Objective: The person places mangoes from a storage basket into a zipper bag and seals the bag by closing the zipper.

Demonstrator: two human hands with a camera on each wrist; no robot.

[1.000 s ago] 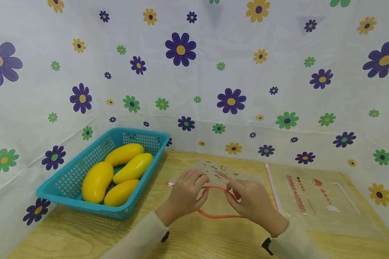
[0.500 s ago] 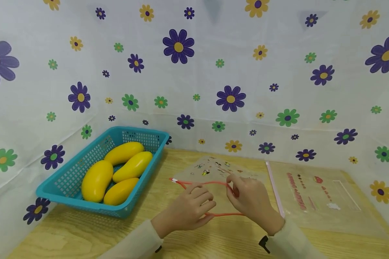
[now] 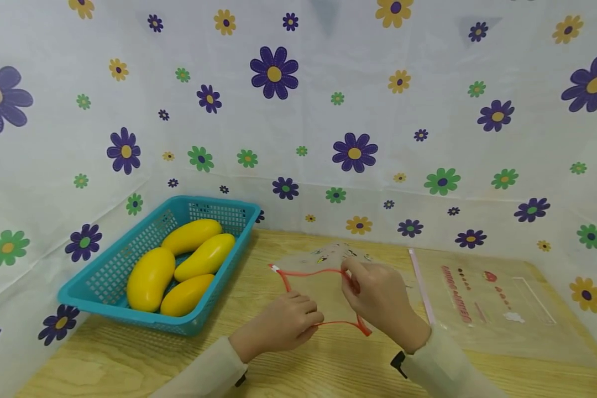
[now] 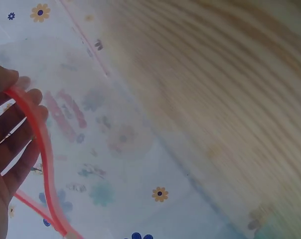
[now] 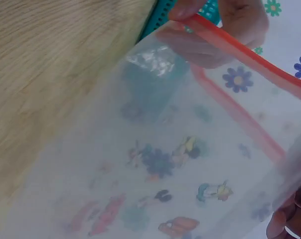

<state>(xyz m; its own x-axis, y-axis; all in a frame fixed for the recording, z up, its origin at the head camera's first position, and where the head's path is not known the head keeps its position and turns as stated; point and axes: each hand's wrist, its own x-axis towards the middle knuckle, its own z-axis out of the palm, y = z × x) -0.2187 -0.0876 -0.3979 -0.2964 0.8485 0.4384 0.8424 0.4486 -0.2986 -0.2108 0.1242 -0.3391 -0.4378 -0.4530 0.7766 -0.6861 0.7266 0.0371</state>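
A see-through zip bag (image 3: 310, 273) with an orange-red zip edge and small printed figures lies with its mouth spread apart between the hands. Its white slider (image 3: 276, 268) is at the far left corner. My left hand (image 3: 281, 321) pinches the near edge; in the left wrist view, thumb and fingers of that hand (image 4: 13, 144) hold the red strip (image 4: 43, 144). My right hand (image 3: 380, 298) grips the far edge toward its right end. In the right wrist view the left hand (image 5: 240, 25) shows at the top and right-hand fingers (image 5: 292, 219) at the lower right.
On the left stands a teal plastic basket (image 3: 74, 298) with several yellow mangoes (image 3: 151, 279) in it. A second clear bag (image 3: 507, 315) with a pink edge and strawberry print lies flat at right. A flower-printed sheet (image 3: 298, 121) hangs behind the wooden table (image 3: 298, 381).
My left hand has shifted from the far edge to the near edge of the bag and drawn it toward me. The bag's mouth is wider now, and the right hand has moved slightly left.
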